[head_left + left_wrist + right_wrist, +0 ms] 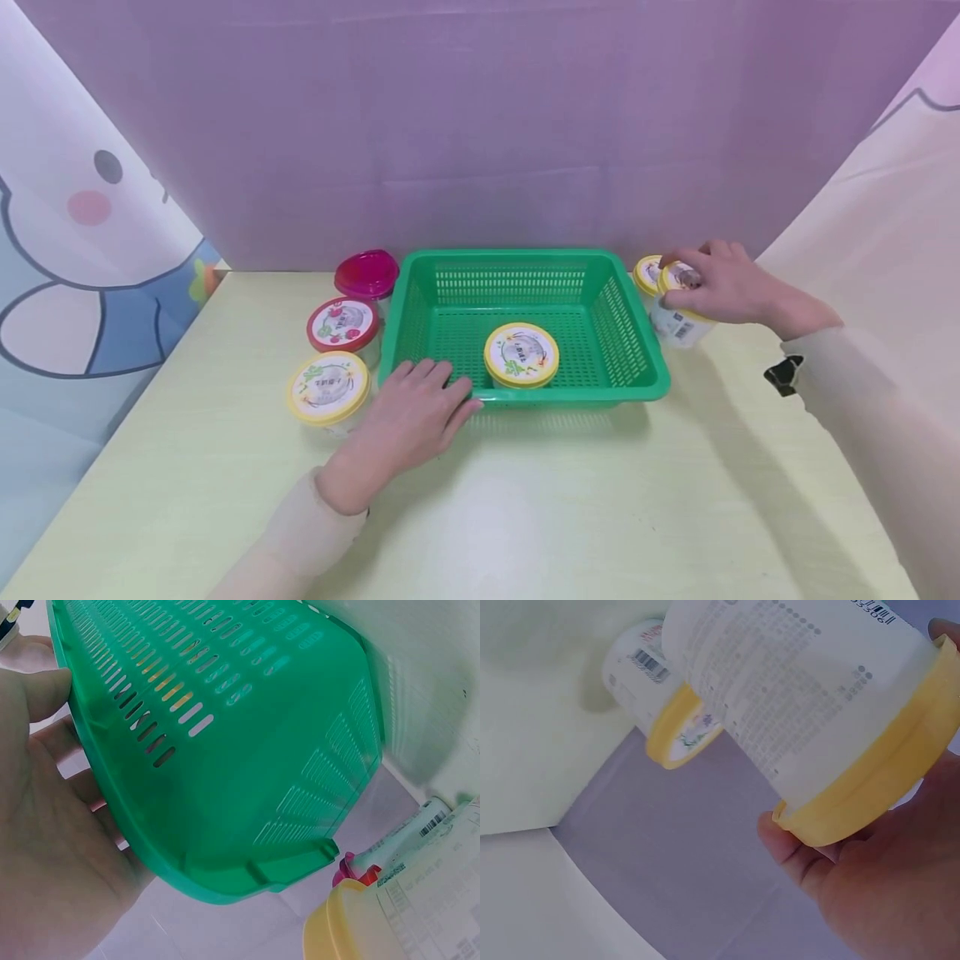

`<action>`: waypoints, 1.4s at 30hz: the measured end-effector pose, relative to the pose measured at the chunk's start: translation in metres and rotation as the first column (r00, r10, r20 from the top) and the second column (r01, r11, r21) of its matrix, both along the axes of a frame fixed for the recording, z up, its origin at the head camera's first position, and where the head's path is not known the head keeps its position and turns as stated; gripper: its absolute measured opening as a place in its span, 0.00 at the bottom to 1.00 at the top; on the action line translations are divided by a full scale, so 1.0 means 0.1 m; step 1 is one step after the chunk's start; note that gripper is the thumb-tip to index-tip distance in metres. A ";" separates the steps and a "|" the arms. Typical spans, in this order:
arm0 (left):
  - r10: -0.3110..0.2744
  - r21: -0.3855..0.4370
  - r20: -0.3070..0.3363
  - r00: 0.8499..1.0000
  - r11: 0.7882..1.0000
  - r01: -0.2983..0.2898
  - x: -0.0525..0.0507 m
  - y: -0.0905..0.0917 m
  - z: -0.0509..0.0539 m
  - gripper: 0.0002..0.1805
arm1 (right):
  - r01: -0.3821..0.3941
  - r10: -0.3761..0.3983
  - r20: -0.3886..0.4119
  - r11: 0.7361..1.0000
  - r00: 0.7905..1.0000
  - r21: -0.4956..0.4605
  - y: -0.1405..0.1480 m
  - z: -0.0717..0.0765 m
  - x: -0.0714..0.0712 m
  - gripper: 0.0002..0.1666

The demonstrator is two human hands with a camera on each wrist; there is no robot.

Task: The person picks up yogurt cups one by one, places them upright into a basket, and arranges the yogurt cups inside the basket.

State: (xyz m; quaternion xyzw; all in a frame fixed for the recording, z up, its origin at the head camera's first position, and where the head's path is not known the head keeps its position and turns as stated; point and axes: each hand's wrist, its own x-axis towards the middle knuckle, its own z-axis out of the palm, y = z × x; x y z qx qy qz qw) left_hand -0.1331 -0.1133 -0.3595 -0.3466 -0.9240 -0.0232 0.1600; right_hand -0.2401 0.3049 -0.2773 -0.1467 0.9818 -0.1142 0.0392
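My right hand [723, 283] grips a white tub with a yellow lid [684, 323] by the lid, thumb and fingers on opposite sides of it. In the right wrist view the printed side of this tub [780, 697] shows large. Just behind stands another yellow-lidded tub [647, 273], partly hidden. My left hand [416, 412] holds the front left rim of a green plastic basket [645, 385], its fingers over the edge and its thumb at the outer side. Inside the basket, toward the front, sits a yellow-lidded tub [521, 356].
Left of the basket stand a yellow-lidded tub [328, 389], a red-lidded tub [342, 324] and a container with a magenta top [367, 275]. A purple cloth [480, 125] backs the pale table [562, 500], and a printed curtain [67, 250] hangs at the left.
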 end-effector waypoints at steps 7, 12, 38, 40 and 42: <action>-0.010 0.001 -0.033 0.999 1.000 0.011 0.00 -0.01 -0.01 0.14 | -0.011 0.012 -0.024 1.000 1.000 0.016 -0.07 0.12 0.00 0.33; -0.027 0.018 -0.048 0.998 0.999 0.028 -0.01 -0.02 -0.02 0.12 | 0.000 0.001 -0.029 0.999 1.000 0.034 -0.10 0.19 0.00 0.34; -0.014 0.009 -0.016 1.000 1.000 0.014 -0.01 -0.01 -0.03 0.12 | -0.056 0.056 -0.028 0.998 0.998 -0.003 -0.45 0.31 0.10 0.33; -0.014 0.012 -0.017 1.000 1.000 0.014 -0.01 -0.01 -0.03 0.12 | -0.063 0.063 -0.034 0.998 0.997 -0.003 -0.50 0.31 0.11 0.32; -0.015 0.012 -0.021 1.000 1.000 0.015 -0.02 -0.01 -0.04 0.13 | -0.068 0.068 -0.039 0.998 0.997 -0.002 -0.54 0.30 0.12 0.32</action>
